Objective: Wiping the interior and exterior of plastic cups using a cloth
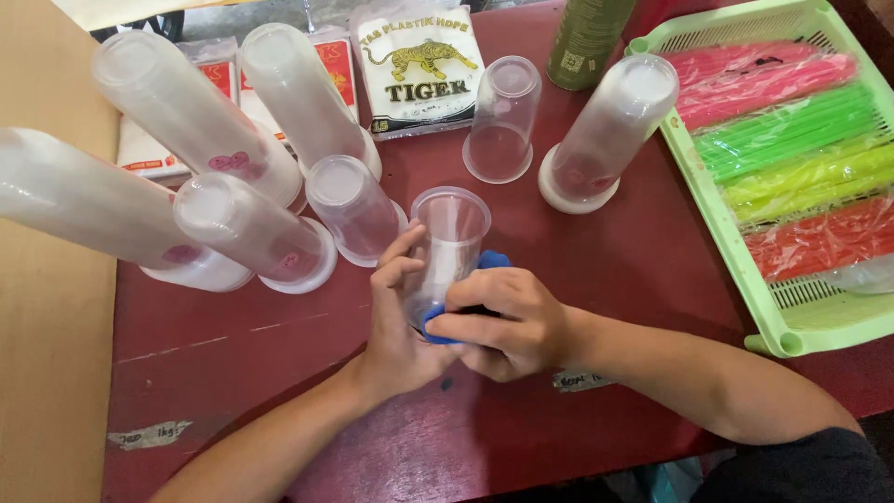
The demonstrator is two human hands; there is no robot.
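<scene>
Cup stood upright at table centre, axis vertical. Left hand wrapped it from 8 o'clock, fingers curled. Right hand, from 4 o'clock, pinched blue piece against its base.

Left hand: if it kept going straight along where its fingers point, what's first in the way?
The left hand points up and away, its fingers already on the clear cup it holds. Past that cup, the next thing in line looks like the lone upright clear cup, though depth is hard to judge.
</scene>
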